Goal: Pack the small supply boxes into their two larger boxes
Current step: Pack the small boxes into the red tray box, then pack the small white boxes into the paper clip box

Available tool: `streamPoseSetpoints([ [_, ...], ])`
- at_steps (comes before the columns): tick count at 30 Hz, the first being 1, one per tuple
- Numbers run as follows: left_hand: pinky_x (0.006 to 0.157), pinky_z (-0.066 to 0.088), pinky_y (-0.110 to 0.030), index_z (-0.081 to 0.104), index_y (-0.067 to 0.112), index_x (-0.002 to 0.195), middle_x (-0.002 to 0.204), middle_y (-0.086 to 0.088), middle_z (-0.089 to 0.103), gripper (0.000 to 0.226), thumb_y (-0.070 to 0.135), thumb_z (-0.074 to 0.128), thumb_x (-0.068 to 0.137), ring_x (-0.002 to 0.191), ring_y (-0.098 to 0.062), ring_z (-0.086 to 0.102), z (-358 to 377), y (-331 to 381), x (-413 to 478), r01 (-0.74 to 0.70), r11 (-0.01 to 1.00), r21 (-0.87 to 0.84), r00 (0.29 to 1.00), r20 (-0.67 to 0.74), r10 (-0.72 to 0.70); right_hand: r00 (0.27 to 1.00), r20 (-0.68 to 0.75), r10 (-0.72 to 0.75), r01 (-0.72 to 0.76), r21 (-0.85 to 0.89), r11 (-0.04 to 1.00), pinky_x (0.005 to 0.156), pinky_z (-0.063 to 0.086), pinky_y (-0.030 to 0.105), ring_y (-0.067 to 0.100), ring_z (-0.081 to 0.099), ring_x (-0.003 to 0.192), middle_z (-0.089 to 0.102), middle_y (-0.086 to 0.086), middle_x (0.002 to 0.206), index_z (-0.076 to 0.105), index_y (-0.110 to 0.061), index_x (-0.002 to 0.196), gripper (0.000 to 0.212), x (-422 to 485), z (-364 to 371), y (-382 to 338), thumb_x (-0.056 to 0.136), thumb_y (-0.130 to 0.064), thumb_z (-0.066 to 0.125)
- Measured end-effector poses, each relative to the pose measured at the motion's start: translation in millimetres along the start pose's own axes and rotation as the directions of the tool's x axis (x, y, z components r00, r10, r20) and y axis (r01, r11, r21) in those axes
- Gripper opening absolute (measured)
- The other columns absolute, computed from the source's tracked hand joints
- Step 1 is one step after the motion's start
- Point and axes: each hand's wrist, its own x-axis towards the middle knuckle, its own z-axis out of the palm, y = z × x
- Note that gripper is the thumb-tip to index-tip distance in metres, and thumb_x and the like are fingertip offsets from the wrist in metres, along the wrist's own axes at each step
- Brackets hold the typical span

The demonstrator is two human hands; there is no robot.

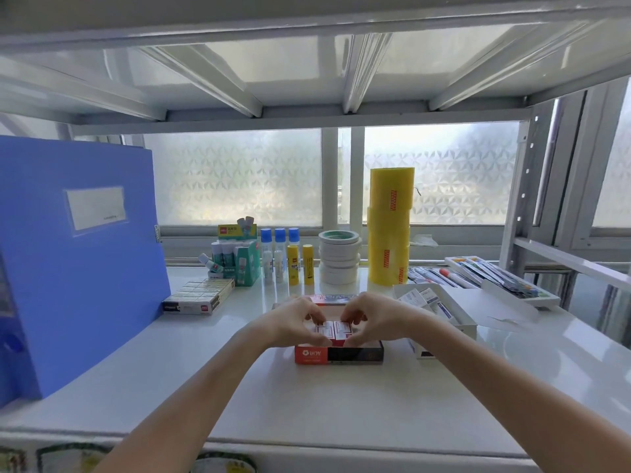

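Left of the grip a tall blue plastic file box (78,261) stands upright on the glossy white shelf (307,397), with a flat pack of small beige staple boxes (198,297) between it and the hands. The left hand (293,322) and right hand (370,319) meet over the open red-and-black cardboard box (338,355), each pinching one small white red-marked supply box (334,330) between thumb and fingers, the pair side by side and touching inside it. Just right of the grip lies the open white cardboard box (461,319) holding small white-and-blue boxes (421,298).
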Motion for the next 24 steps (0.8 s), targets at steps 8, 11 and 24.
streamPoseSetpoints([
  [8, 0.095, 0.046, -0.034, 0.064, 0.016, 0.125, 0.126, -0.003, 0.055, 0.057, 0.043, 0.074, 0.076, 0.111, -0.019, 0.052, 2.6, -6.5, 3.9, -0.011, 0.998, -0.056, 1.0, -0.017, 0.01, 1.0, -0.006, -0.019, 0.019, -0.025, 1.0, 0.076, 0.05, 0.033, 0.022, 0.06, 0.087, 0.068, 0.006, 0.098, 0.069, -0.01, 0.107, 0.036, 0.3, 0.3, 0.6, 0.077, -0.028, 0.074],
  [11, 0.096, 0.046, -0.035, 0.064, 0.016, 0.125, 0.126, -0.004, 0.055, 0.056, 0.042, 0.073, 0.076, 0.111, -0.019, 0.052, 2.9, -5.2, 3.8, -0.021, 0.999, -0.039, 1.0, -0.016, 0.021, 1.0, -0.008, -0.014, 0.013, -0.034, 0.999, 0.079, 0.051, 0.035, 0.025, 0.061, 0.091, 0.069, 0.008, 0.101, 0.068, -0.009, 0.107, 0.036, 0.6, 1.4, 0.6, 0.077, -0.028, 0.074],
  [24, 0.104, 0.045, -0.045, 0.057, 0.008, 0.127, 0.127, -0.01, 0.063, 0.05, 0.041, 0.059, 0.089, 0.115, -0.025, 0.059, -17.6, 105.8, 33.2, -0.217, 0.975, 0.045, 0.964, -0.146, 0.222, 0.96, -0.265, 0.093, -0.093, 0.013, 0.996, 0.091, 0.053, 0.038, 0.025, 0.065, 0.097, 0.069, 0.014, 0.108, 0.067, -0.005, 0.108, 0.025, -50.0, -92.0, 67.1, 0.084, -0.007, 0.063],
])
